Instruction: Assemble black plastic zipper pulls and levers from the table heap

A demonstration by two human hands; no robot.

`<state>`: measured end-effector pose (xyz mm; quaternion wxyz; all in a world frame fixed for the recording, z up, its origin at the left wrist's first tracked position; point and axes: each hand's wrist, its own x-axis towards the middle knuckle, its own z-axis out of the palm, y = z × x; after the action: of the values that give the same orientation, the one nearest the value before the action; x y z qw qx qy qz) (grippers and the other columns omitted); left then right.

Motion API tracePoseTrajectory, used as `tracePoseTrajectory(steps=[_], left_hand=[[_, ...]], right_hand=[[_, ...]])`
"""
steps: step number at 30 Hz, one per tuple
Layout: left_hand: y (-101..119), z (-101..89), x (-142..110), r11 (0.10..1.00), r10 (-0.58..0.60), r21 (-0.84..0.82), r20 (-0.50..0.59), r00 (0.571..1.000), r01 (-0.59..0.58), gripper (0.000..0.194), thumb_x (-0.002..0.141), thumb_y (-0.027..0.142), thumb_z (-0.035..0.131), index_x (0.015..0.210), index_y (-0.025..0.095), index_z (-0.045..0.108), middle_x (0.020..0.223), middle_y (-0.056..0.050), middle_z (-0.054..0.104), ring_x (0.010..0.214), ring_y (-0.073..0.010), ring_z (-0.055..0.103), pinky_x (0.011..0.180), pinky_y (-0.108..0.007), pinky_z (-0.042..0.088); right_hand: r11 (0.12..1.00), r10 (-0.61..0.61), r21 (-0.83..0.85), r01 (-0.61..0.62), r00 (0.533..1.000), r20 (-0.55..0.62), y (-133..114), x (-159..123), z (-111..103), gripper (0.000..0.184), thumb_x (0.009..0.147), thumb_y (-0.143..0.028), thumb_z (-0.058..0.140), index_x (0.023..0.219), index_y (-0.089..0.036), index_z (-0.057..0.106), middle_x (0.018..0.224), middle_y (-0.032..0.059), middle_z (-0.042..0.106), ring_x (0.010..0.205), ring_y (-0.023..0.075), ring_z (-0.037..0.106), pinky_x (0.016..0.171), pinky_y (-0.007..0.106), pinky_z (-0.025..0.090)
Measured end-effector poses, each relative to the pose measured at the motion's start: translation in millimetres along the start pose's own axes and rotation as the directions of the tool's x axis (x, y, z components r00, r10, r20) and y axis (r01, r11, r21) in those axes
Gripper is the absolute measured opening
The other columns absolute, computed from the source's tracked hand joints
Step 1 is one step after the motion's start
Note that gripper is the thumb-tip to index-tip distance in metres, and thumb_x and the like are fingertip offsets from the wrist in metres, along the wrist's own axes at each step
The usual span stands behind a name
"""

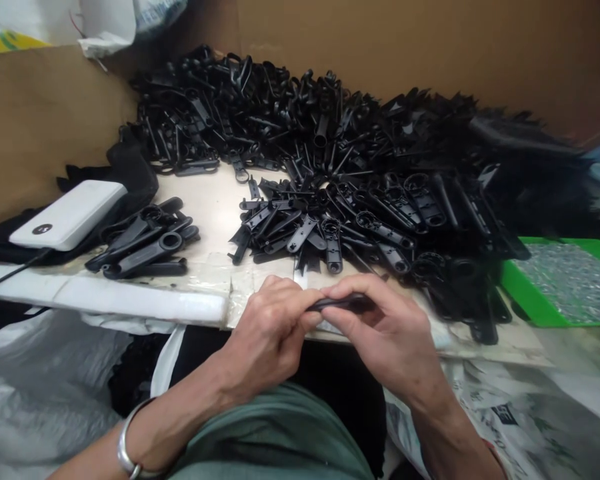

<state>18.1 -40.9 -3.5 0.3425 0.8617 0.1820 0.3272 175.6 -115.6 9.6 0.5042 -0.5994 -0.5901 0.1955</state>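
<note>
Between my two hands, just over the table's front edge, is a slim black plastic part [343, 303]. My left hand [275, 323] pinches its left end between thumb and fingers. The thumb and fingers of my right hand [387, 333] close around the other end and hide much of it. Right beyond my hands lies a heap of flat black plastic handle pieces [303, 233], some showing ribs and round holes. A smaller group of black handle parts [150, 247] with ring-shaped ends rests to the left.
A large pile of black parts [280, 113] fills the back against cardboard walls [430, 47]. At the right stands a green tray [533, 307] of small shiny metal pieces. A white power bank [70, 213] with a cable lies left. White foam [145, 300] lines the front edge.
</note>
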Motion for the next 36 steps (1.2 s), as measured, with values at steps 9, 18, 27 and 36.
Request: tracePoseTrajectory(steps=[9, 18, 27, 36], left_hand=[[-3.4, -11.0, 6.5, 0.995, 0.012, -0.103, 0.188, 0.982, 0.008, 0.032, 0.094, 0.014, 0.046, 0.125, 0.012, 0.054, 0.101, -0.007, 0.064, 0.093, -0.0161, 0.055, 0.082, -0.028, 0.043], [-9.2, 10.0, 0.7, 0.993, -0.082, -0.061, 0.203, 0.976, 0.096, 0.021, 0.093, 0.018, 0.05, 0.109, 0.016, 0.064, 0.081, -0.003, 0.065, 0.075, -0.0155, 0.057, 0.069, -0.03, 0.04], [-22.7, 19.5, 0.3, 0.999, -0.01, -0.039, 0.109, 0.994, 0.015, 0.012, 0.089, 0.015, 0.056, 0.094, 0.012, 0.067, 0.081, -0.006, 0.068, 0.08, -0.019, 0.062, 0.079, -0.036, 0.039], [-14.8, 11.4, 2.3, 0.968, -0.177, -0.155, 0.128, 0.976, 0.196, 0.019, 0.091, 0.017, 0.054, 0.106, 0.018, 0.065, 0.094, -0.003, 0.068, 0.086, -0.0161, 0.06, 0.078, -0.029, 0.043]], right_hand=[[0.995, 0.022, -0.102, -0.007, 0.988, 0.15, 4.3, 6.8, -11.0, 0.024, 0.08, -0.01, 0.075, 0.096, -0.023, 0.061, 0.092, -0.006, 0.064, 0.085, 0.0108, 0.059, 0.076, 0.018, 0.045], [0.981, 0.134, -0.18, -0.079, 0.938, 0.32, 1.9, 4.2, -25.7, 0.014, 0.083, -0.016, 0.073, 0.09, -0.023, 0.063, 0.082, -0.0076, 0.063, 0.074, 0.0098, 0.058, 0.067, 0.02, 0.042], [0.973, 0.098, -0.226, -0.042, 0.965, 0.242, 6.8, -5.1, -12.9, 0.009, 0.084, -0.011, 0.069, 0.089, -0.017, 0.064, 0.075, -0.0028, 0.061, 0.069, 0.0121, 0.059, 0.065, 0.023, 0.044], [0.983, 0.184, -0.028, -0.182, 0.976, 0.12, 14.4, -0.5, -5.6, 0.025, 0.082, -0.014, 0.072, 0.102, -0.024, 0.063, 0.101, -0.0022, 0.065, 0.094, 0.0154, 0.061, 0.082, 0.024, 0.048]])
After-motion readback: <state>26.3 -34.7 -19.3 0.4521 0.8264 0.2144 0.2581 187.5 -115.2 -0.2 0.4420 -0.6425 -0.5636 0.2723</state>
